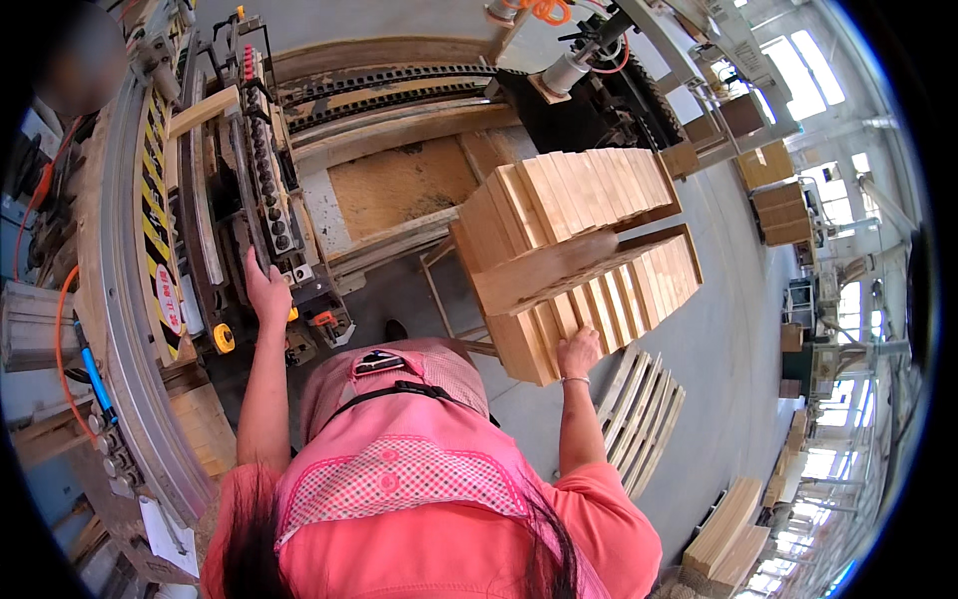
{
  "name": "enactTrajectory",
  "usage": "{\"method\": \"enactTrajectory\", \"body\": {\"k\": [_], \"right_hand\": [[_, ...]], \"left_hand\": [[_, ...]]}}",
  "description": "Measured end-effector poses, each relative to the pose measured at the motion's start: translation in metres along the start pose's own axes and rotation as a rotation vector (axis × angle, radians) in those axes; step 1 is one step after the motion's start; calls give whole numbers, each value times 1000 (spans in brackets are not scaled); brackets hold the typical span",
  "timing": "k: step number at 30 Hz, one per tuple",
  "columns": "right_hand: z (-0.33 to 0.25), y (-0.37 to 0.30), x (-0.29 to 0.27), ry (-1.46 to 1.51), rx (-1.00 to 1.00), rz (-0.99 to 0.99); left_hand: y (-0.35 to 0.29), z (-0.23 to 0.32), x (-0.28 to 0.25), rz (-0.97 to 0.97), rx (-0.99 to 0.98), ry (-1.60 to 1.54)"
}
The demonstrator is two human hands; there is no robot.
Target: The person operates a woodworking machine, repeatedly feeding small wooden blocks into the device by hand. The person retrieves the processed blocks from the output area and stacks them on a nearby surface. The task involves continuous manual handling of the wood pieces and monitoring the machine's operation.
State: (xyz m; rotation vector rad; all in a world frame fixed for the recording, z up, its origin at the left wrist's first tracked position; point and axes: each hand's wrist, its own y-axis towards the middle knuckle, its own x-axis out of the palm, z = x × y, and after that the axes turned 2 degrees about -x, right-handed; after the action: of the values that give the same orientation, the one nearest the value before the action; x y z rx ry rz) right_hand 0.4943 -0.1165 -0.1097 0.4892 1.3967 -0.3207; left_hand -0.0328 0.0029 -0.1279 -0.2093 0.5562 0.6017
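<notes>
In the head view, the wooden stack [609, 190], two rows of boards with a gap between them, stands ahead and to the right of the person and serves as the landmark. The right hand [579, 353] is at the stack's near row, its fingers bent against the board edges; whether its grip is closed on one board or merely rests there, one cannot tell. The left hand [266, 292] is well apart from the stack, off to its left, at the near end of a machine rail [271, 160] lined with dark round fittings; its fingers are partly stretched, and whether they hold anything is not clear. The step in hand appears to be handling boards at the stack while the other hand minds the rail. Lifting a board from here would call for the right fingertips to get behind a single edge and part it from its neighbours. The stack's edges are staggered, which should give the fingers some purchase. Right of the stack the floor [733, 299] offers open room, while a slatted pallet [641, 419] lies near its lower right side. Left of the stack, the machine's wooden border [399, 238] leaves a tighter passage, and a yellow knob [224, 337] juts out farther left, a likely snag for the forearm.
</notes>
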Motion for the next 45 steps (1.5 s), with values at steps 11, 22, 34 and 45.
{"method": "enactTrajectory", "body": {"k": [11, 22, 34, 45], "right_hand": [[-11, 5, -33, 91, -111, 70], [-221, 118, -105, 320, -846, 250], [-625, 174, -147, 647, -1664, 111], [-809, 131, -139, 184, -1741, -103]], "left_hand": [[-2, -5, 2, 7, 57, 58], [-6, -7, 7, 66, 88, 15], [-14, 16, -9, 90, 16, -7], [-15, 26, -10, 152, 20, 59]]}}
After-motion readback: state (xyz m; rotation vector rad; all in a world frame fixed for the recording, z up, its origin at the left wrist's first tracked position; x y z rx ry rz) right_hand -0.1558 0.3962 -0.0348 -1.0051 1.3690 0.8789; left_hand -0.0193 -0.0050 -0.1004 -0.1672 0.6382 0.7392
